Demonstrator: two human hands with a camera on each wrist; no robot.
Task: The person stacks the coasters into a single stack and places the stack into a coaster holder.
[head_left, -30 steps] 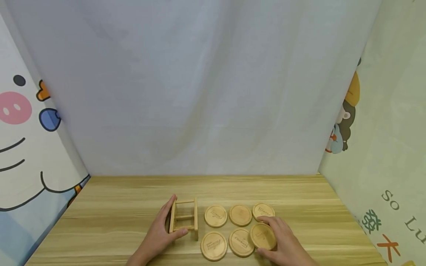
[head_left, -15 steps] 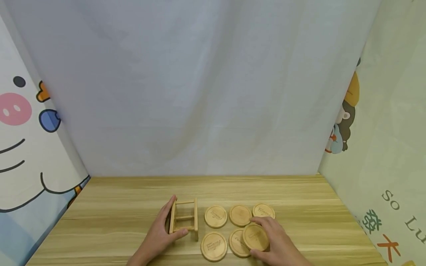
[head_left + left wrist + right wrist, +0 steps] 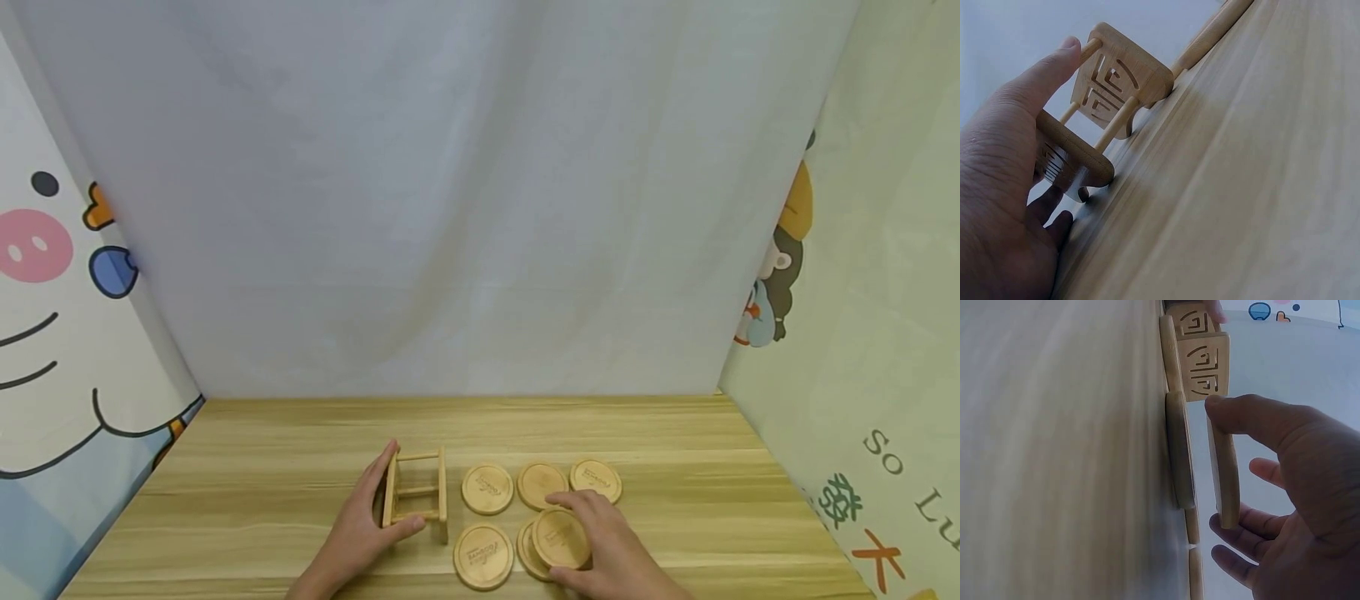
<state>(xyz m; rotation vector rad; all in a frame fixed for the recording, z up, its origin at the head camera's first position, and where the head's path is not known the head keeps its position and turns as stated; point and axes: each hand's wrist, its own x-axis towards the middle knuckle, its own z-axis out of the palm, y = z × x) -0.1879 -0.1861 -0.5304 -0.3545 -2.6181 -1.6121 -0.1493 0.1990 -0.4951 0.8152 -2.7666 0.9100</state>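
A small wooden coaster rack point(image 3: 416, 492) with round rods and cut-out side panels point(image 3: 1119, 78) stands on the table. My left hand point(image 3: 356, 525) grips it by its left panel, thumb over the front and fingers behind. My right hand point(image 3: 606, 546) pinches a round wooden coaster point(image 3: 561, 540) by its edge, thumb and fingers on opposite sides. In the right wrist view this held coaster point(image 3: 1225, 472) is raised above the coasters on the table. It overlaps the front-row coaster point(image 3: 527, 558) below it. Another front-row coaster point(image 3: 483, 557) lies between it and the rack.
Behind them three coasters lie in a back row: left point(image 3: 487, 489), middle point(image 3: 542, 486) and right point(image 3: 597, 479). A pale curtain point(image 3: 465, 208) hangs at the table's point(image 3: 300, 442) far edge. Printed cloths point(image 3: 862, 333) flank both sides.
My right hand has carried the held coaster leftward, over the front-row coaster beneath it, covering more of that one. My left hand and the rack have stayed in place.
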